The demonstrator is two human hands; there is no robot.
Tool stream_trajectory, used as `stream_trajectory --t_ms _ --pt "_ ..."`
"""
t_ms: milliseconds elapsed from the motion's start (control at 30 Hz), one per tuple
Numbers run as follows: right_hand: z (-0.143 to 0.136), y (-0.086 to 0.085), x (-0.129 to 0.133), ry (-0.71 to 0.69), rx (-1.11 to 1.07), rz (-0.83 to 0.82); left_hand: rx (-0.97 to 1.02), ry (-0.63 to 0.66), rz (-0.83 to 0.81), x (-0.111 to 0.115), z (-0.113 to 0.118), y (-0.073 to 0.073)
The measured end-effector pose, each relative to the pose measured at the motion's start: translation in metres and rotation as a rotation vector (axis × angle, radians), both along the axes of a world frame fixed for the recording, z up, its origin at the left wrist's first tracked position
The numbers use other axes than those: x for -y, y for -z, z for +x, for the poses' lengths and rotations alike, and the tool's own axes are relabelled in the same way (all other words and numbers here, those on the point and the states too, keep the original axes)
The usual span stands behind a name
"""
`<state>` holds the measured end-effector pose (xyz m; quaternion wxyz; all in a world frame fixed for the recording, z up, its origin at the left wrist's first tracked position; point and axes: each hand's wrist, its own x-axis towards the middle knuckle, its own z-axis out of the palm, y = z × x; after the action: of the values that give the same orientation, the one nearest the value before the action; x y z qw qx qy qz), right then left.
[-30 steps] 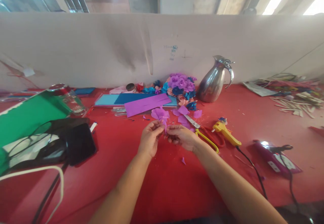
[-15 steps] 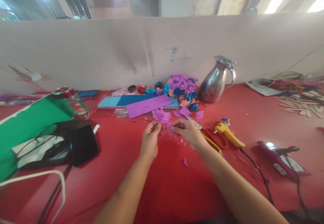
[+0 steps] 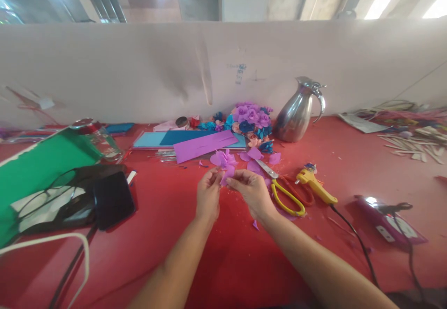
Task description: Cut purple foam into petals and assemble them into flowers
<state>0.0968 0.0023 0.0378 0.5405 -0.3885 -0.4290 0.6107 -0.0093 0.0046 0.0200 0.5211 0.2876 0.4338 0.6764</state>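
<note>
Thin purple petal [image 3: 227, 175] nearer left hand [image 3: 208, 196]

The left hand [image 3: 208, 192] and the right hand [image 3: 253, 191] both pinch a purple petal [image 3: 227, 175]. A purple flower [image 3: 223, 158] is just above their fingertips. Behind it, a purple strip [image 3: 204, 146] lies across blue sheets [image 3: 150, 139]. The scissors [image 3: 288, 197] and a yellow glue gun [image 3: 316, 185] lie to the right. A shiny jug [image 3: 295, 113] stands by the wall [image 3: 122, 71], next to paper roses [image 3: 252, 115].
</note>
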Motion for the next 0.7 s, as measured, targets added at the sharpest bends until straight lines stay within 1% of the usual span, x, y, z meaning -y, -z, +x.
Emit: stream_trajectory --t_ms 100,167,233,300,333,467,700 --pt "-0.004 0.004 0.005 0.078 0.104 0.103 0.015 -0.012 0.006 0.001 0.0 -0.001" --pt "-0.004 0.004 0.006 0.193 0.259 0.224 0.027 -0.007 0.011 0.001 0.001 -0.002" --pt "-0.004 0.004 0.004 0.344 0.41 0.305 0.016 -0.012 0.007 0.002 0.003 -0.002" --pt "-0.002 0.004 0.0 0.464 0.475 0.323 -0.007 -0.016 -0.004 0.002 0.005 -0.002" --pt "-0.002 0.004 -0.003 0.501 0.478 0.32 -0.015 -0.014 -0.009 0.002 0.006 -0.001" --pt "-0.002 0.008 -0.009 0.551 0.469 0.323 -0.023 0.009 -0.024 0.004 0.009 -0.002" --pt "-0.007 0.015 -0.014 0.562 0.417 0.299 -0.048 0.032 0.003 0.006 0.01 -0.004"
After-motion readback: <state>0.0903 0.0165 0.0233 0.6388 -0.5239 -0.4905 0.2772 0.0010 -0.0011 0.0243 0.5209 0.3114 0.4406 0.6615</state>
